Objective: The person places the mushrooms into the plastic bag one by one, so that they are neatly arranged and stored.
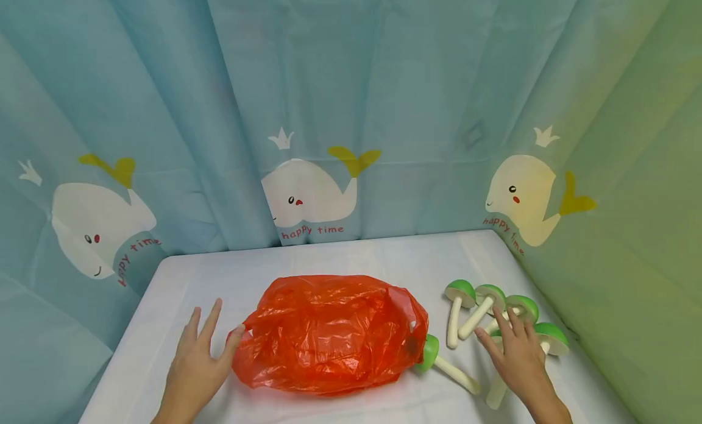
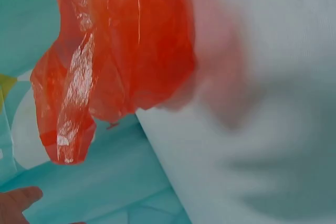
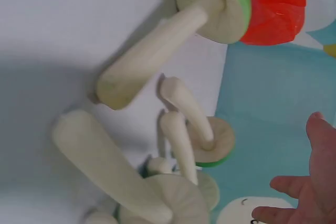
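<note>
Red plastic bag (image 1: 329, 335)'s lower middle of the head view, green-capped mushrooms (image 1: 462, 293) lower right. Left hand (image 1: 198, 364) by the bag, right hand (image 1: 518, 354) over the mushrooms, both with fingers loose, gripping nothing. Unpinned, that flimsy bag could slide if the lone mushroom (image 1: 446, 369) at its right end gets bumped.

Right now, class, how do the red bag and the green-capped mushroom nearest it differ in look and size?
The red bag is crumpled and shiny, while the mushroom looks smooth and duller. The bag is red; the mushroom has a green cap and a pale stem. The bag is far larger than the mushroom. Both lie on the white table.
</note>
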A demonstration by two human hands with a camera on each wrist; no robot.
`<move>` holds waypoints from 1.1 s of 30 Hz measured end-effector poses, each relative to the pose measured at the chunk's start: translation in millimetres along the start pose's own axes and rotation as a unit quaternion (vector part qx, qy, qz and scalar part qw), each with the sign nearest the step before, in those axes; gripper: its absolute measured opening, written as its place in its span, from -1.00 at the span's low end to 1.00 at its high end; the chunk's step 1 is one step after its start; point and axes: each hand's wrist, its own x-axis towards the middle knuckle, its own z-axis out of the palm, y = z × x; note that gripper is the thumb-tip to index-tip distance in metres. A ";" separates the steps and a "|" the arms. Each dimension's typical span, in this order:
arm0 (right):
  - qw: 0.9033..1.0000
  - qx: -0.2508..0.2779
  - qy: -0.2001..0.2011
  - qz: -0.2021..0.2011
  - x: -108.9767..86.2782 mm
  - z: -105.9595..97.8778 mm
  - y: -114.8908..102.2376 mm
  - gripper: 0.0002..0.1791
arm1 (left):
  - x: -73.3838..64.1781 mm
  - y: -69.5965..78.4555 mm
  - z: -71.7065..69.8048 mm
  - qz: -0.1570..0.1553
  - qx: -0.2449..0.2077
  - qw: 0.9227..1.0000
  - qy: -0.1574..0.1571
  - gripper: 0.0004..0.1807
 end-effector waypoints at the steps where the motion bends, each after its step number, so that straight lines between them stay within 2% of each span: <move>1: 1.000 0.005 -0.006 0.006 -0.9 1.3 0.7 -0.20 | -0.1 0.1 0.8 -0.004 -0.007 1.000 -0.008 -0.06; 6: 1.000 0.023 -0.006 0.003 -3.9 8.6 2.2 -0.26 | -0.2 1.6 5.1 -0.028 -0.036 0.999 -0.029 0.03; 14: 0.999 0.046 0.020 -0.006 -13.2 18.7 3.8 -0.43 | -2.8 3.4 15.2 -0.028 -0.072 0.997 -0.015 0.04; 16: 0.998 0.054 0.006 0.000 -15.1 21.3 4.0 -0.45 | -3.3 4.1 18.6 -0.033 -0.082 0.996 -0.016 0.03; 20: 0.996 0.074 -0.055 0.018 -19.0 28.6 5.5 -0.48 | -3.8 5.9 24.4 -0.049 -0.109 0.993 -0.022 0.02; 23: 0.993 0.077 -0.090 0.024 -21.7 34.9 7.6 -0.51 | -3.4 6.3 27.4 -0.049 -0.121 0.991 -0.014 -0.02; 28: 0.992 0.074 -0.105 0.001 -25.1 42.6 10.5 -0.53 | -2.1 3.6 32.8 -0.023 -0.120 0.993 0.005 -0.16; 31: 0.991 0.068 -0.115 -0.019 -24.8 46.6 10.2 -0.53 | -2.7 1.4 35.2 -0.015 -0.125 0.992 0.011 -0.21; 33: 0.990 0.062 -0.124 -0.015 -23.4 49.1 8.4 -0.55 | -3.4 0.4 36.0 -0.015 -0.133 0.991 0.014 -0.22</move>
